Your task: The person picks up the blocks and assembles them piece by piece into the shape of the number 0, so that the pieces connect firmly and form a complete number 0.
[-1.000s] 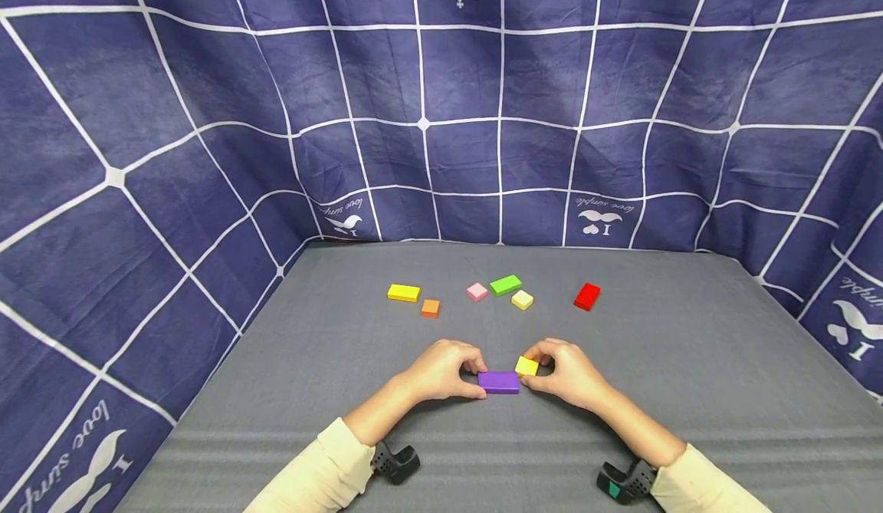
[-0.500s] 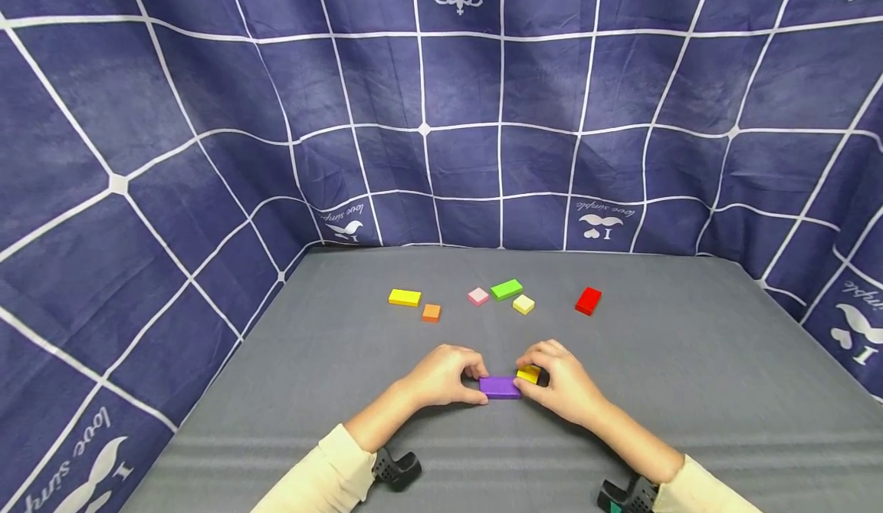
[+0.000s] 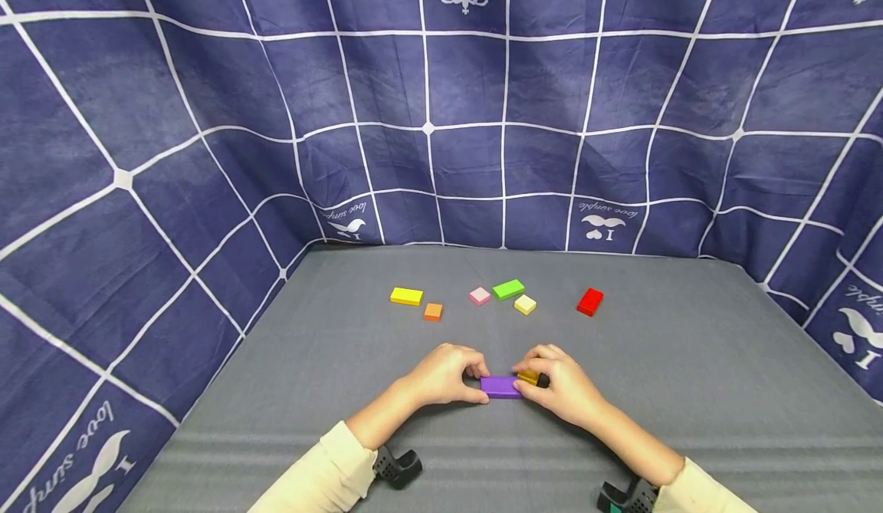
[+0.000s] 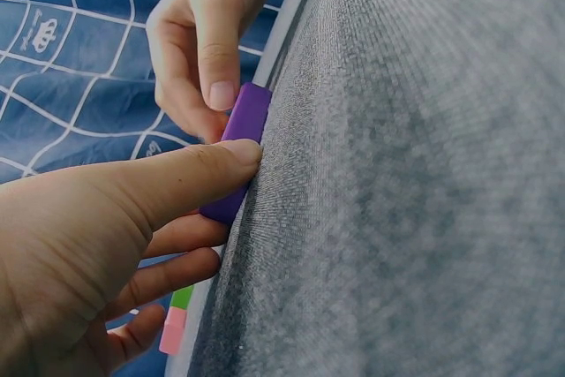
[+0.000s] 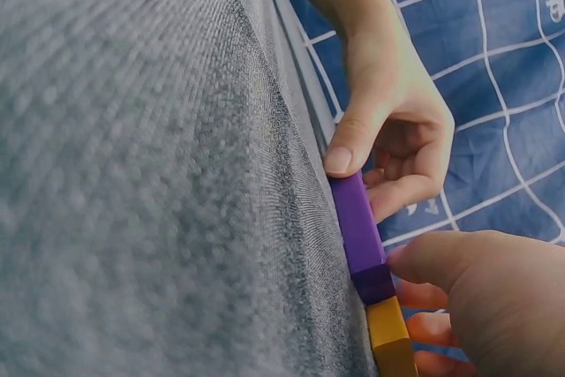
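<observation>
My left grip (image 3: 441, 376) is pinching the purple block (image 3: 500, 388) by its 9 o'clock end, on the bench (image 3: 310, 360), while my right grip (image 3: 562, 381) is holding the gold block (image 5: 388, 333) at the purple block's 2 o'clock. In the head view my right fingers are covering most of the gold block; the right wrist view is baring its side, just beside the purple block's end, with my right thumb touching the purple corner. The left wrist view is showing my left thumb pressing the purple block's side.

My left forearm (image 3: 379, 417) is slanting in from 8 o'clock, my right forearm (image 3: 635, 432) from 4, thumbs lying nearest me, fingers curving round the far side.

Beyond, the yellow block (image 3: 406, 297) is lying toward 10 o'clock, the green block (image 3: 508, 290) at 12, the red block (image 3: 589, 303) between 1 and 2.
</observation>
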The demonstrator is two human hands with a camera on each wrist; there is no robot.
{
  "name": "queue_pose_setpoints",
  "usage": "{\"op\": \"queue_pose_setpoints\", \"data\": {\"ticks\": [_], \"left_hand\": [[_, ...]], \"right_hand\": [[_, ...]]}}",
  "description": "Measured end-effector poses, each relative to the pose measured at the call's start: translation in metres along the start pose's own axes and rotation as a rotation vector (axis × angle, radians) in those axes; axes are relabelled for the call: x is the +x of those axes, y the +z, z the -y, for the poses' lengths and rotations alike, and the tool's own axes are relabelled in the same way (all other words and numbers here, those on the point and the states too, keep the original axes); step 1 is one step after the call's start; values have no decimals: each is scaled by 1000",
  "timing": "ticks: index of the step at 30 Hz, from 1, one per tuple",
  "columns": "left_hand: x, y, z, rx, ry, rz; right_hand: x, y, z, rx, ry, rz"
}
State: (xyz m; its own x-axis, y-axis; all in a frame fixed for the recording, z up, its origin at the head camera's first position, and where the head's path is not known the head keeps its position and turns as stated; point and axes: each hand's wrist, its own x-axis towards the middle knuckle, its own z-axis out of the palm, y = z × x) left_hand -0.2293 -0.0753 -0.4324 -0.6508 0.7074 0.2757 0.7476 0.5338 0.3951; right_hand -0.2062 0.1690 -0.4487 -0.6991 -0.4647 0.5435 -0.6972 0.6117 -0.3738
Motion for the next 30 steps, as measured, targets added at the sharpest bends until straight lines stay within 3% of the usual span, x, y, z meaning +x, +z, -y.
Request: {"op": "queue_pose_setpoints", "data": {"ticks": [21, 24, 26, 30], "left_hand": [[1, -6, 5, -21, -3, 32], [0, -13, 13, 9, 3, -14], [-2, -19, 22, 58, -7, -83], [-9, -30, 45, 154, -103, -238]], "right_hand": [[0, 1, 0, -22, 1, -10], [0, 1, 0, -22, -4, -15], [0, 1, 0, -22, -5, -18], [0, 1, 1, -17, -3, -14]]}}
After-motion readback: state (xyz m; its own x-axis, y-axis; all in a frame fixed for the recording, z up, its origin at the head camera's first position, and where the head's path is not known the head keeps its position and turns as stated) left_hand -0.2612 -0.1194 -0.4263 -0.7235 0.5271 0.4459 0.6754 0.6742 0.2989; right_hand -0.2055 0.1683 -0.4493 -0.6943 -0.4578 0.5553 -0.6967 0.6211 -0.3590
